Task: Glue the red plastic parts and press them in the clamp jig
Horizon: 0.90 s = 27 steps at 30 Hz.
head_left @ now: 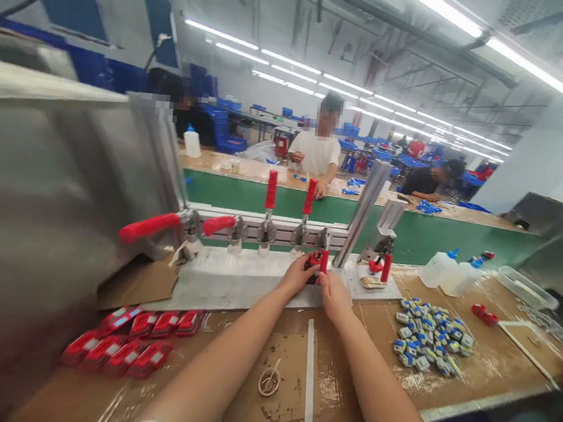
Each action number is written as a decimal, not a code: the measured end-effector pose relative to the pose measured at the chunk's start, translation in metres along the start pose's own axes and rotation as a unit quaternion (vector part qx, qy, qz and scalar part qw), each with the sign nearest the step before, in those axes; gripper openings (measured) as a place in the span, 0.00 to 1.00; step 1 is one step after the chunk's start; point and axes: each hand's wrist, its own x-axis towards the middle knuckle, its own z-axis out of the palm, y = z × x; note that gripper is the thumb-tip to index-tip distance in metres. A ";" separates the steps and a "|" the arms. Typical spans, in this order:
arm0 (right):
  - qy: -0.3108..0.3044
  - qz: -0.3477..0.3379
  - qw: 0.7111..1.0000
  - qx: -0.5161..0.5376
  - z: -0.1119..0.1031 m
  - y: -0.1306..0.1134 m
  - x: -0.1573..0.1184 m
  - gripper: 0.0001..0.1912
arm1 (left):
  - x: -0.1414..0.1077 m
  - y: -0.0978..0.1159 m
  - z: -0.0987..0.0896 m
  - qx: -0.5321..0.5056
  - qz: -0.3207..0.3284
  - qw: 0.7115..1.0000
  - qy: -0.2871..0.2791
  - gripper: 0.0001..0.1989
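My left hand (297, 274) is closed on a small red and dark part (313, 263), which sits under the rightmost toggle clamp of a metal rail fixture (279, 229). My fingers hide much of that part. My right hand (335, 298) is closed round the lower end of that clamp's red handle (324, 261), which points down. Along the same rail, two red clamp handles (271, 190) stand upright and two others (152, 227) lean out to the left. A separate clamp stand (381, 262) with a red handle is to the right of my hands.
Red cases (121, 348) lie at the left beside a cardboard piece (140, 282). A heap of blue-and-grey parts (432, 337) lies at the right, near plastic bottles (439, 269). A small cup (269, 381) holds a stick. Across the green divider a person (318, 148) works.
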 end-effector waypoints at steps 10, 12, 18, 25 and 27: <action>0.296 0.096 0.947 0.084 -0.074 0.010 -0.004 0.26 | -0.006 0.024 -0.001 0.051 -0.008 0.998 -0.026 0.26; 0.363 0.133 0.916 0.105 -0.110 0.027 -0.008 0.28 | -0.005 0.022 0.000 0.046 -0.012 0.999 -0.021 0.27; 0.309 0.119 0.924 0.192 -0.164 0.044 -0.004 0.29 | 0.000 0.013 -0.001 0.022 -0.026 0.999 0.013 0.30; 0.255 0.010 0.887 0.384 -0.205 -0.005 0.067 0.28 | 0.004 0.002 -0.002 0.000 -0.037 0.999 0.010 0.32; 0.260 0.026 0.901 0.347 -0.208 -0.003 0.080 0.24 | 0.004 0.000 -0.002 0.000 -0.039 0.999 0.005 0.33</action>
